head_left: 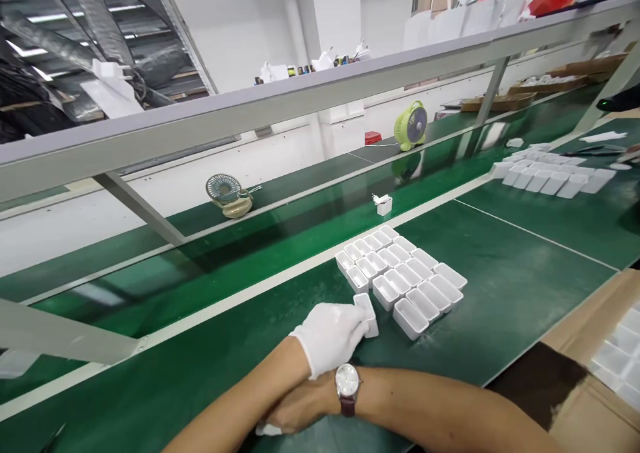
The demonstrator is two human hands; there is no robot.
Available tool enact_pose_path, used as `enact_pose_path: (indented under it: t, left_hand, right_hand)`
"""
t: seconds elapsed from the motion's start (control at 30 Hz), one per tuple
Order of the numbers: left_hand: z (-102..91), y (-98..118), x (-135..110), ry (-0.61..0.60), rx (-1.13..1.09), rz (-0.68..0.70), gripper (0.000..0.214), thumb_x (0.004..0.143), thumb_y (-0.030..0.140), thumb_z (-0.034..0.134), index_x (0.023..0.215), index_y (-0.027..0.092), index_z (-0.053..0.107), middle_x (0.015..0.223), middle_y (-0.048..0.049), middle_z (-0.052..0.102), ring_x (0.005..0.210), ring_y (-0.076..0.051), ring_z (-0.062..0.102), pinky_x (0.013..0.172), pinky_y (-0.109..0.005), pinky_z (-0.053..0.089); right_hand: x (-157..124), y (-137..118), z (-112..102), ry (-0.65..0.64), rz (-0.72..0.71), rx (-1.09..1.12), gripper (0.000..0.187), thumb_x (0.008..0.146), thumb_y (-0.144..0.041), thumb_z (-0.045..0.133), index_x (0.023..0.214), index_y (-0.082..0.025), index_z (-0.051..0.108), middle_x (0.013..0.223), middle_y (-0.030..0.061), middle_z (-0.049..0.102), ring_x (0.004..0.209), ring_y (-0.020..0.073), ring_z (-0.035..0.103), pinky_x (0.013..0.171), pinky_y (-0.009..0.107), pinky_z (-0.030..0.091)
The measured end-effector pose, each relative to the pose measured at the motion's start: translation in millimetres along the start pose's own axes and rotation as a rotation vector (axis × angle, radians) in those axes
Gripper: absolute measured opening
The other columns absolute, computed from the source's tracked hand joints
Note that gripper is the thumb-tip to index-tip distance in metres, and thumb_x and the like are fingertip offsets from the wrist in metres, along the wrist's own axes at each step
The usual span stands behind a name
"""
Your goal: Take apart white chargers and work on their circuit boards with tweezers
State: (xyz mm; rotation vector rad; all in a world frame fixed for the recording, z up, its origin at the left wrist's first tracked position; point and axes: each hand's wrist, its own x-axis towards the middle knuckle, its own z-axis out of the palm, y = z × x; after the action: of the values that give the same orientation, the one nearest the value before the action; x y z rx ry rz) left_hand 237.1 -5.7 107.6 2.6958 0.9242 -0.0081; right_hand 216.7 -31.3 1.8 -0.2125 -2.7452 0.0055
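Note:
My left hand (pixel 330 336), in a white glove, is closed on a small white open-topped plastic case (pixel 366 314) above or on the green work surface. Just beyond it stand more cases of the same kind (pixel 411 316), packed in uneven rows with their openings up. My right hand (pixel 303 403) reaches across beneath my left forearm, a watch (pixel 347 381) on its wrist. A bit of white (pixel 269 430) shows by its fingers; glove or held part, I cannot tell. Its fingers are mostly hidden.
A green conveyor belt (pixel 280 233) runs behind a pale rail, carrying a white adapter (pixel 383 204). Two small fans (pixel 411 126) stand beyond. More white cases (pixel 543 176) lie at the far right. A cardboard box (pixel 585 406) holding white parts is at lower right. An overhead shelf crosses above.

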Motion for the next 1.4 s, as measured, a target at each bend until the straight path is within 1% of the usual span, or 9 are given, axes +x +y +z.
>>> enact_pose_path:
  t: [0.13,0.27,0.43,0.57,0.7,0.83,0.93,1.07,1.4]
  left_hand:
    - [-21.5,-40.0,-52.0,0.148,-0.173,-0.228,0.032,0.099,0.041,0.046,0.085,0.026,0.071,0.083,-0.0002,0.071,0.074,-0.018,0.065,0.070,-0.028,0.046]
    - [-18.8,-107.0,-106.8,0.312,-0.073,-0.602,0.034,0.090,0.051,0.056,0.075,0.021,0.064,0.072,-0.0009,0.066,0.068,-0.020,0.061,0.066,-0.030,0.045]
    - [10.2,-152.2,-161.1,0.447,-0.219,-0.633,0.018,0.090,0.037,0.056,0.096,0.021,0.061,0.094,-0.0026,0.070,0.084,-0.021,0.065,0.080,-0.034,0.051]
    - [31.6,-158.6,-179.3,0.531,-0.409,-0.542,0.049,0.080,0.014,0.051,0.129,0.021,0.051,0.115,-0.0045,0.067,0.104,-0.021,0.065,0.100,-0.038,0.049]
    - [47.2,-162.5,-187.3,0.556,-0.573,-0.385,0.075,0.075,0.006,0.046,0.147,0.024,0.039,0.136,-0.0075,0.059,0.128,-0.023,0.054,0.116,-0.048,0.037]
    - [58.1,-156.6,-189.9,0.595,-0.546,-0.273,0.085,0.078,0.016,0.064,0.154,0.025,0.028,0.153,-0.0137,0.041,0.141,-0.031,0.040,0.118,-0.054,0.033]
    - [64.7,-150.7,-186.4,0.678,-0.394,-0.367,0.082,0.077,0.024,0.074,0.150,0.027,0.036,0.142,-0.0143,0.048,0.132,-0.032,0.048,0.111,-0.054,0.042]
    - [70.4,-152.9,-182.9,0.778,-0.343,-0.565,0.070,0.080,0.025,0.073,0.144,0.028,0.045,0.128,-0.0115,0.057,0.119,-0.030,0.058,0.103,-0.051,0.049]
    - [72.0,-162.9,-183.7,0.666,-0.494,-0.601,0.080,0.090,0.031,0.065,0.157,0.031,0.022,0.157,-0.0095,0.040,0.145,-0.028,0.039,0.121,-0.049,0.031]
  right_hand:
    - [-7.0,-3.8,-5.7,0.137,0.040,-0.065,0.032,0.102,-0.041,0.044,0.097,-0.018,0.066,0.090,0.0020,0.074,0.080,0.0184,0.067,0.070,0.033,0.050]
    - [-13.2,-2.6,-10.4,0.234,0.038,-0.077,0.037,0.104,-0.044,0.040,0.100,-0.018,0.065,0.105,0.0049,0.072,0.098,0.0182,0.065,0.080,0.032,0.048]
    - [-15.7,3.6,-10.0,0.247,0.139,0.016,0.032,0.102,-0.042,0.046,0.105,-0.018,0.066,0.108,0.0056,0.071,0.102,0.0186,0.064,0.087,0.033,0.049]
    - [-17.8,10.2,-8.0,0.322,0.423,0.072,0.019,0.099,-0.030,0.053,0.099,-0.016,0.066,0.103,0.0092,0.070,0.103,0.0218,0.064,0.092,0.038,0.051]
    - [-19.9,12.9,-4.9,0.359,0.600,0.077,0.020,0.098,-0.024,0.054,0.110,-0.014,0.065,0.123,0.0158,0.065,0.126,0.0291,0.056,0.106,0.048,0.048]
    - [-20.0,8.9,-4.6,0.257,0.470,0.111,0.034,0.098,-0.023,0.052,0.131,-0.013,0.058,0.134,0.0149,0.062,0.135,0.0290,0.050,0.113,0.050,0.044]
    - [-19.6,4.5,-4.2,0.193,0.355,0.115,0.040,0.097,-0.021,0.055,0.136,-0.015,0.055,0.137,0.0139,0.061,0.136,0.0282,0.050,0.115,0.049,0.043]
    - [-20.3,1.4,-3.0,0.151,0.302,0.102,0.041,0.095,-0.019,0.057,0.135,-0.014,0.056,0.135,0.0149,0.062,0.133,0.0278,0.053,0.114,0.047,0.046]
    - [-25.8,0.0,3.8,0.149,0.261,0.053,0.035,0.093,-0.019,0.062,0.127,-0.012,0.061,0.136,0.0185,0.060,0.135,0.0328,0.051,0.114,0.054,0.045]
